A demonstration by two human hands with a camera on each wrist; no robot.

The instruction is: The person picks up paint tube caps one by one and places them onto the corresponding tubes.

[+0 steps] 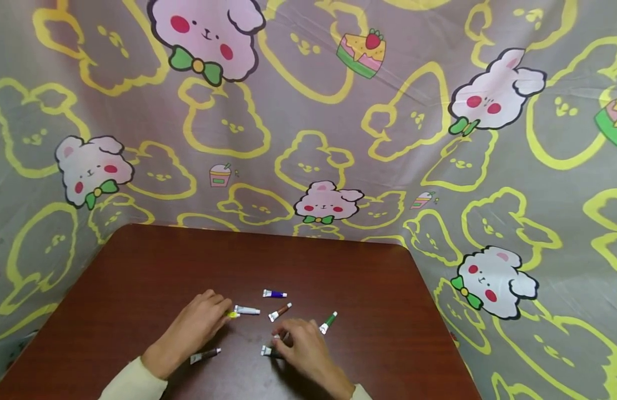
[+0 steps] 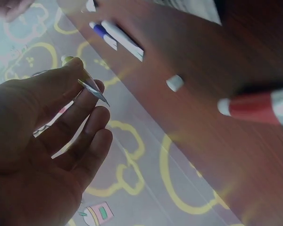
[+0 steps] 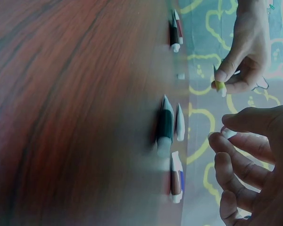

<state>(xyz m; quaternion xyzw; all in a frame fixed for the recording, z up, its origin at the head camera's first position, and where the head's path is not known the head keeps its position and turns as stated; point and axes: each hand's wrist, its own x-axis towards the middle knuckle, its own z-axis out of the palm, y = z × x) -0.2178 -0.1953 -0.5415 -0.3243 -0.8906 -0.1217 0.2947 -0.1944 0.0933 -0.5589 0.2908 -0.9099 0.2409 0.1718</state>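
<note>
Between thumb and forefinger, my left hand [image 1: 200, 319] pinches a small yellow paint tube [image 3: 220, 86] above the table. Its flat silvery end [image 2: 97, 92] juts past the fingertips in the left wrist view. My right hand [image 1: 305, 344] holds a small white piece [image 3: 228, 133] at its thumb and fingertips, mostly hidden by the fingers; I cannot tell what it is. A black paint tube [image 1: 269, 351] lies just below the right hand, partly covered by it in the head view. A white paint tube [image 1: 248, 311] lies right beside the left fingers.
On the brown table [image 1: 188, 255] lie a purple-blue tube [image 1: 275, 294], a brown tube [image 1: 280, 312], a green tube [image 1: 329, 322] and a dark tube [image 1: 206, 356] by the left forearm. A loose white cap [image 2: 175, 83] rests on the tabletop. Patterned cloth [image 1: 268, 166] surrounds the table's far edges.
</note>
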